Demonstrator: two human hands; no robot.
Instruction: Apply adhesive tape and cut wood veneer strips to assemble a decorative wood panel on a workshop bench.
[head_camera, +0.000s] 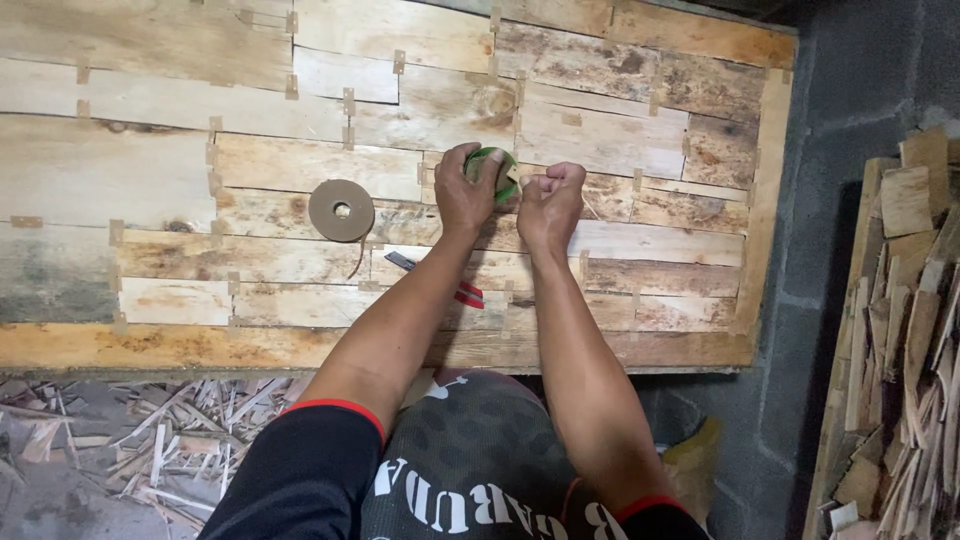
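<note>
My left hand (466, 190) grips a green tape roll (492, 166) from above, over a wooden panel (300, 170) made of joined veneer pieces. Right beside it, my right hand (550, 203) is closed in a fist, pinching what looks like the tape's loose end; the end itself is too small to see clearly. A brown paper tape roll (341, 210) lies flat on the panel to the left of my hands. A red-handled cutter (466, 293) lies partly hidden under my left forearm.
Small tape strips bridge the seams across the panel. Wood offcuts and splinters (150, 440) litter the floor at lower left. A stack of veneer scraps (900, 340) leans at the right, past a grey block wall (840, 150).
</note>
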